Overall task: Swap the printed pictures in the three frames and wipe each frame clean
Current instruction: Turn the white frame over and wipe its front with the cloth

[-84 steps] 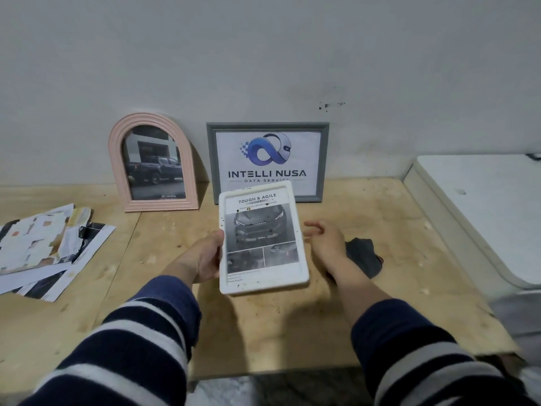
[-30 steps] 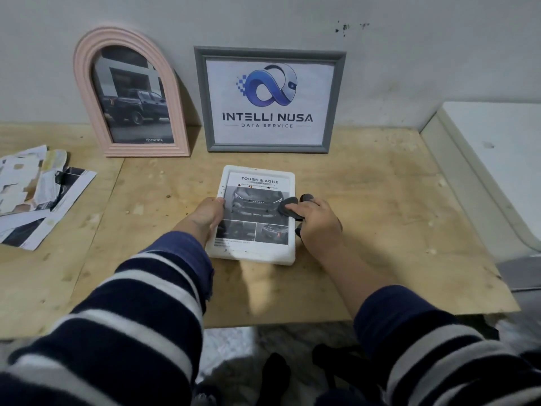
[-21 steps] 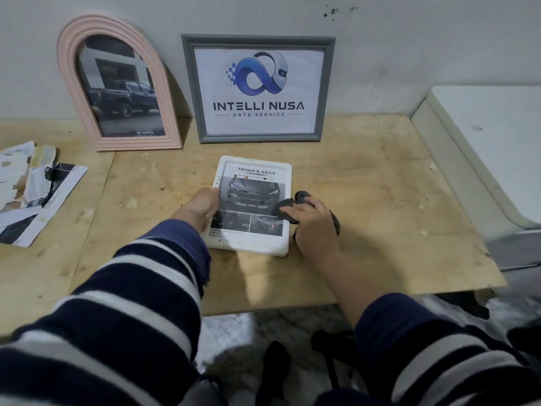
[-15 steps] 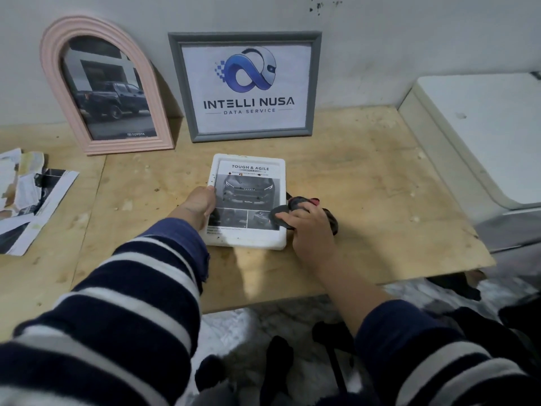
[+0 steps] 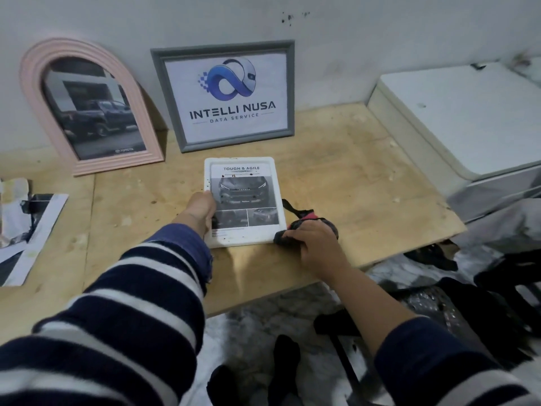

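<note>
white frame (image 5: 243, 200) flat on the plywood table (image 5: 336, 183), left hand (image 5: 202, 208) pinning its edge, right hand (image 5: 313, 238) clenched on a dark cloth (image 5: 295, 227) at its lower corner; wiping looks underway, specks remain, other two frames' cleaning status unclear.

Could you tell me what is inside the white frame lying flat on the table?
The white frame holds a print headed "TOUGH & AGILE" with three dark car photos. The left hand covers its lower-left part.
</note>
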### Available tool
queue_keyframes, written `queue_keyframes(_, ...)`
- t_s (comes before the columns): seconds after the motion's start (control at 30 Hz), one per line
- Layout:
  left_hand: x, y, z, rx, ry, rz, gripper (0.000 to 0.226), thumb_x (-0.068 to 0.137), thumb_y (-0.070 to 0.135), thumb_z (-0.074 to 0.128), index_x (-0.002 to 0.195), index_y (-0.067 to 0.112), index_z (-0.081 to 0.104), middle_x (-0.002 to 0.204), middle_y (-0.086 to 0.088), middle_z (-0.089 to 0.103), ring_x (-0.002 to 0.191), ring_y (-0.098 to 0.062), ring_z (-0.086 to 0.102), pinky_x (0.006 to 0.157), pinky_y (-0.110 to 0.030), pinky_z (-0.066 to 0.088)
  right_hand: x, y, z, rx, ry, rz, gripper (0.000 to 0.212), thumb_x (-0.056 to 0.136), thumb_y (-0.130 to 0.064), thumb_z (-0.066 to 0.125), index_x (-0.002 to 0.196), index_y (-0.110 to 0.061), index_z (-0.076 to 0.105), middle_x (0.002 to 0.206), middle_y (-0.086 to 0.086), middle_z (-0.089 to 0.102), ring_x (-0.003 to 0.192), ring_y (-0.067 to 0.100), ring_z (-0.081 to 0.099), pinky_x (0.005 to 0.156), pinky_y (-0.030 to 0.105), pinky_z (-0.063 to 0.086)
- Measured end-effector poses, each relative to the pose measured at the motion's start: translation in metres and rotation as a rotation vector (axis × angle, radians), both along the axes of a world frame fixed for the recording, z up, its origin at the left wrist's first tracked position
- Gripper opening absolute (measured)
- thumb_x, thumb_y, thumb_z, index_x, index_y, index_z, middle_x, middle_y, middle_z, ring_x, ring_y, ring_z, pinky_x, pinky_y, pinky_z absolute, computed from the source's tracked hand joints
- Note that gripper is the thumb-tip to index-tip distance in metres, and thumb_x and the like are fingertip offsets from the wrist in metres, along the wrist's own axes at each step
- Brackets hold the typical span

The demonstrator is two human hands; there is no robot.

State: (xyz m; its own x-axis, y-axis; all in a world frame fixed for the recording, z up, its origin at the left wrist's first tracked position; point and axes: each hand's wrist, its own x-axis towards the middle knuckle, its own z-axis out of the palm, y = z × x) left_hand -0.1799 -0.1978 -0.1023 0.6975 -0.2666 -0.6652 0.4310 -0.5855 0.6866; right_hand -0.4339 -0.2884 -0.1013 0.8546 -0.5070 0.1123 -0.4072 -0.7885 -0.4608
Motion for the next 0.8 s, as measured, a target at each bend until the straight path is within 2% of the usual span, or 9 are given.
queue_keyframes(0.1, 0.002, 0.006, -0.001, -0.143, 0.001, 0.061, 0.043, 0.1, 0.022, 0.034, 0.137, 0.004, 0.046, 0.134, -0.013, 0.055, 0.099, -0.024, 0.056, 0.086, -0.041, 0.05, -0.001, -0.002, 0.023, 0.251, -0.044, -0.183, 0.043, 0.078, -0.011, 0.039, 0.09, -0.034, 0.073, 0.094, 0.001, 0.072, 0.093, 0.026, 0.062, 0.086, 0.038, 0.05)
queue_keyframes(0.2, 0.009, 0.022, -0.009, -0.201, 0.073, 0.196, 0.048, 0.09, 0.028, 0.03, 0.131, 0.012, 0.05, 0.119, -0.015, 0.063, 0.096, -0.027, 0.063, 0.08, -0.045, 0.055, 0.011, -0.012, 0.043, 0.546, -0.185, -0.411, 0.043, 0.09, -0.006, 0.038, 0.096, -0.038, 0.066, 0.101, 0.002, 0.069, 0.09, 0.021, 0.062, 0.074, 0.033, 0.048)
queue_keyframes(0.3, 0.001, 0.037, 0.003, -0.291, 0.198, 0.298, 0.044, 0.089, 0.019, 0.028, 0.126, 0.013, 0.051, 0.114, -0.016, 0.065, 0.089, -0.033, 0.068, 0.063, -0.047, 0.058, 0.03, -0.023, 0.053, 0.521, -0.073, -0.458, 0.041, 0.095, -0.005, 0.037, 0.126, -0.021, 0.059, 0.117, 0.001, 0.062, 0.086, 0.007, 0.054, 0.068, 0.015, 0.039)
queue_keyframes(0.37, -0.008, 0.044, 0.01, -0.275, 0.186, 0.283, 0.037, 0.096, 0.012, 0.029, 0.125, 0.011, 0.052, 0.111, -0.014, 0.068, 0.084, -0.028, 0.069, 0.052, -0.039, 0.057, 0.043, -0.019, 0.053, 0.528, -0.06, -0.45, 0.039, 0.096, -0.007, 0.036, 0.127, -0.02, 0.057, 0.114, 0.0, 0.062, 0.079, 0.006, 0.054, 0.062, 0.009, 0.039)
queue_keyframes(0.43, -0.009, 0.05, 0.01, -0.253, 0.172, 0.244, 0.038, 0.096, 0.014, 0.028, 0.128, 0.011, 0.049, 0.113, -0.013, 0.068, 0.086, -0.027, 0.069, 0.048, -0.035, 0.055, 0.056, -0.008, 0.05, 0.537, -0.09, -0.436, 0.037, 0.096, -0.008, 0.038, 0.123, -0.023, 0.06, 0.109, 0.0, 0.063, 0.078, 0.009, 0.057, 0.066, 0.009, 0.044)
queue_keyframes(0.5, -0.005, 0.053, 0.011, -0.232, 0.183, 0.201, 0.04, 0.096, 0.018, 0.027, 0.132, 0.013, 0.044, 0.113, -0.015, 0.066, 0.086, -0.03, 0.069, 0.041, -0.03, 0.049, 0.071, 0.0, 0.04, 0.455, -0.102, -0.426, 0.038, 0.095, -0.012, 0.041, 0.123, -0.026, 0.061, 0.114, 0.0, 0.064, 0.094, 0.018, 0.061, 0.086, 0.028, 0.051)
queue_keyframes(0.57, -0.004, 0.055, 0.013, -0.182, 0.155, 0.135, 0.037, 0.1, 0.024, 0.028, 0.133, 0.01, 0.037, 0.1, -0.016, 0.063, 0.072, -0.029, 0.064, 0.041, -0.028, 0.045, 0.082, 0.007, 0.027, 0.288, -0.019, -0.419, 0.04, 0.095, -0.016, 0.041, 0.131, -0.026, 0.056, 0.124, 0.002, 0.058, 0.111, 0.026, 0.054, 0.094, 0.041, 0.047)
queue_keyframes(0.67, -0.007, 0.059, 0.014, -0.097, 0.05, 0.057, 0.032, 0.103, 0.024, 0.03, 0.132, 0.01, 0.03, 0.091, -0.014, 0.057, 0.066, -0.025, 0.059, 0.045, -0.03, 0.05, 0.088, 0.024, 0.006, 0.06, 0.176, -0.388, 0.041, 0.096, -0.016, 0.04, 0.134, -0.027, 0.051, 0.123, 0.004, 0.049, 0.109, 0.029, 0.042, 0.083, 0.039, 0.041)
queue_keyframes(0.8, -0.017, 0.064, 0.008, -0.229, 0.144, 0.156, 0.025, 0.105, 0.022, 0.031, 0.128, 0.014, 0.034, 0.088, -0.008, 0.061, 0.064, -0.021, 0.063, 0.034, -0.028, 0.049, 0.084, 0.039, -0.009, -0.154, 0.085, -0.346, 0.036, 0.077, 0.001, 0.062, 0.106, -0.019, 0.07, 0.095, 0.009, 0.057, 0.083, 0.033, 0.051, 0.06, 0.033, 0.028)
